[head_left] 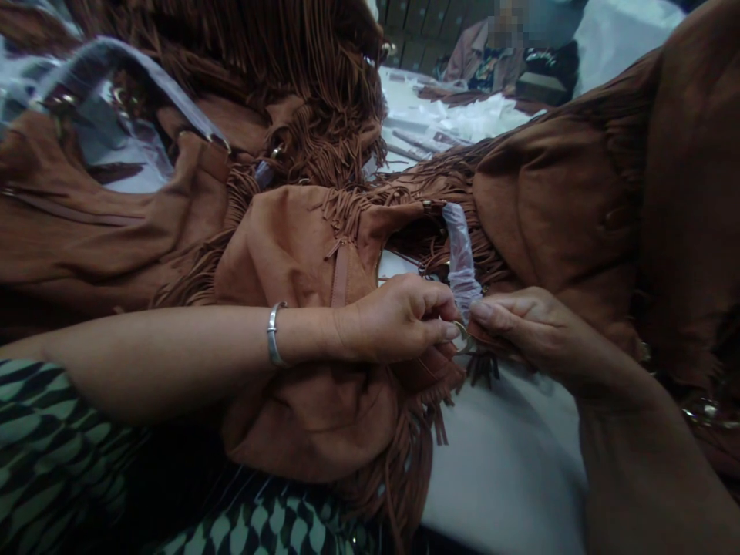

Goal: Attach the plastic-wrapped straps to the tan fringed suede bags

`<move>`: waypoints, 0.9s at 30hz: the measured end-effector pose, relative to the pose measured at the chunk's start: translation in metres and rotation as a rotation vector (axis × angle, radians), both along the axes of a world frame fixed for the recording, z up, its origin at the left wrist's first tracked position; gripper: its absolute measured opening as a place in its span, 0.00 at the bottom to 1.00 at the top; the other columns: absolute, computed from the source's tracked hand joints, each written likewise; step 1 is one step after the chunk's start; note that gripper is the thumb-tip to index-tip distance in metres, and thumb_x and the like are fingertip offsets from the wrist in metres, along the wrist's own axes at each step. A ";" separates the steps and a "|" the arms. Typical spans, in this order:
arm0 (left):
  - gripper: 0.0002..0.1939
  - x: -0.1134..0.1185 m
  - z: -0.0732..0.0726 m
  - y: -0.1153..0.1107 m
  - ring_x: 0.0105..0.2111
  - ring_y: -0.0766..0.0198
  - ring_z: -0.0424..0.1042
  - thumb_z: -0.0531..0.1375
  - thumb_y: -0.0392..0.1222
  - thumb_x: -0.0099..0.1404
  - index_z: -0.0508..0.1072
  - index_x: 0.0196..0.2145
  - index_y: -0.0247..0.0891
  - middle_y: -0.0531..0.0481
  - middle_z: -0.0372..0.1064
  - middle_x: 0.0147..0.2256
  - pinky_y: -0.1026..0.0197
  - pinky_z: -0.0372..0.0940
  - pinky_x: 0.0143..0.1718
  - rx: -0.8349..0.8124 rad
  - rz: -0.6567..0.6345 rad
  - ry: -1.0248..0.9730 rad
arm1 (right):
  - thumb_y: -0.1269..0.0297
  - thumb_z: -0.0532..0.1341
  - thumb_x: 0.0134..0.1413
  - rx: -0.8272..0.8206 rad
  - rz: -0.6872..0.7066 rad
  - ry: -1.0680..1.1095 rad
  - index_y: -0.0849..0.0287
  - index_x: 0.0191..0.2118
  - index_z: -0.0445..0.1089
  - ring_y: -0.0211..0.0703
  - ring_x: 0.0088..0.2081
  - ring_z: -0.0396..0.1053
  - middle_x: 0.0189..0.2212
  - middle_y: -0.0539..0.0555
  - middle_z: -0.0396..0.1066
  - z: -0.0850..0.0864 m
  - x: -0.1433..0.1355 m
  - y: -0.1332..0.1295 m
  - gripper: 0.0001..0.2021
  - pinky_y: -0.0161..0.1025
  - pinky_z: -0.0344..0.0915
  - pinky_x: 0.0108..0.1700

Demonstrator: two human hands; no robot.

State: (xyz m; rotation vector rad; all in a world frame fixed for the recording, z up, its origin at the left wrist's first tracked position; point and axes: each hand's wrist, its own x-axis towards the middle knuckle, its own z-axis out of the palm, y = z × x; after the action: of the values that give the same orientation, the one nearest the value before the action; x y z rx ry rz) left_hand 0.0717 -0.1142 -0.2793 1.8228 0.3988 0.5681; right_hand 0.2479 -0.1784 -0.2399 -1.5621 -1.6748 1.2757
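Note:
A brown suede bag (277, 239) with long fringe lies in front of me, partly over my lap. Its strap (461, 250) is wrapped in clear plastic and curves down to a gold metal ring (461, 336). My left hand (405, 320) is closed, thumb and finger pinching the ring. Facing it, my right hand (529, 327) is closed with the thumb pressed on the end of the plastic-wrapped strap, right beside the ring. How the strap joins the ring is hidden by my fingers.
More fringed brown bags are heaped at the left (104, 208), the back (243, 62) and the right (555, 200). A white table (509, 455) shows beneath. Across it sits another person (468, 54), near crumpled white wrapping (479, 116).

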 end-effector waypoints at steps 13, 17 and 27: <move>0.02 -0.002 -0.002 0.000 0.26 0.70 0.70 0.57 0.30 0.60 0.66 0.29 0.32 0.54 0.67 0.26 0.69 0.65 0.28 -0.147 0.017 -0.051 | 0.47 0.49 0.62 -0.008 0.021 -0.033 0.58 0.20 0.58 0.31 0.15 0.50 0.12 0.45 0.54 -0.013 -0.003 -0.009 0.24 0.32 0.47 0.16; 0.04 -0.002 0.001 -0.001 0.24 0.73 0.66 0.55 0.29 0.61 0.64 0.29 0.32 0.55 0.64 0.24 0.69 0.64 0.27 -0.377 0.055 0.032 | 0.48 0.50 0.62 0.067 0.037 -0.116 0.58 0.22 0.58 0.33 0.17 0.55 0.15 0.47 0.57 -0.016 -0.008 -0.013 0.22 0.32 0.52 0.19; 0.08 -0.011 0.008 0.002 0.33 0.68 0.69 0.50 0.34 0.67 0.67 0.41 0.33 0.51 0.69 0.32 0.66 0.62 0.36 0.273 0.013 0.172 | 0.53 0.50 0.63 0.026 0.054 0.005 0.59 0.22 0.59 0.32 0.19 0.55 0.16 0.47 0.57 -0.010 -0.009 -0.014 0.21 0.32 0.53 0.21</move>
State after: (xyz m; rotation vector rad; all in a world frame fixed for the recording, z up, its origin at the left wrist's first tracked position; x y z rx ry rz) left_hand 0.0606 -0.1127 -0.2712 2.1416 0.4669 0.4945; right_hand 0.2388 -0.1925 -0.2501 -1.5071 -1.7342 1.2788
